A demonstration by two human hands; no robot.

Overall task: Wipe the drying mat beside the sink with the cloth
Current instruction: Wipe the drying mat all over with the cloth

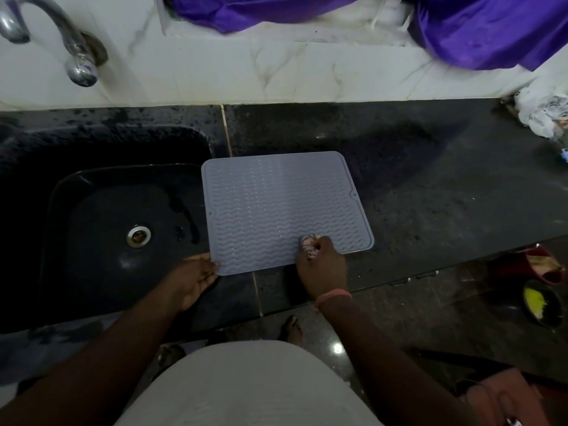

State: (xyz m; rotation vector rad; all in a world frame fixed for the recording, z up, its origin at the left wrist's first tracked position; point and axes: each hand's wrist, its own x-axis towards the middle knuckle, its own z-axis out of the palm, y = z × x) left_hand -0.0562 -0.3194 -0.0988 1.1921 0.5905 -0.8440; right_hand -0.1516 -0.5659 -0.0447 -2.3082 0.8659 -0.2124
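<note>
Right hand (pixel 322 265) grips cloth (pixel 309 245) at mat (pixel 276 204) near edge — unwiped ribs stretch away; left hand (pixel 196 278) fingers pinch the corner.

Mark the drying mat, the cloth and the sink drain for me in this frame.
drying mat (pixel 270 207): head view, bare ribbed middle of the mat.
cloth (pixel 308 244): head view, bunched part showing above the right hand's fingers.
sink drain (pixel 139 236): head view, centre of the metal ring.
</note>
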